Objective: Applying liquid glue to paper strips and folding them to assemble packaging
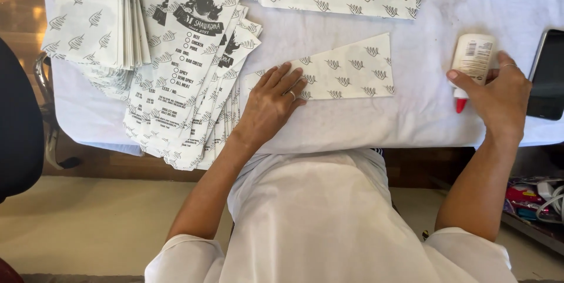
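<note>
Near the worktop's front edge, the left hand (271, 102) lies flat, fingers spread, pressing the left end of a folded patterned paper sheet (346, 71). The right hand (499, 98) has its grip clamped on a white glue bottle (473, 60), red tip toward the front edge, beside a dark phone (548, 74). A fanned stack of printed paper bags (188, 77) sits toward the left edge

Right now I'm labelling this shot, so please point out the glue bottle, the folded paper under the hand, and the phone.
glue bottle (473, 55): head view, on its white body.
folded paper (346, 74): head view, on its patterned middle.
phone (549, 77): head view, on its dark screen.
</note>
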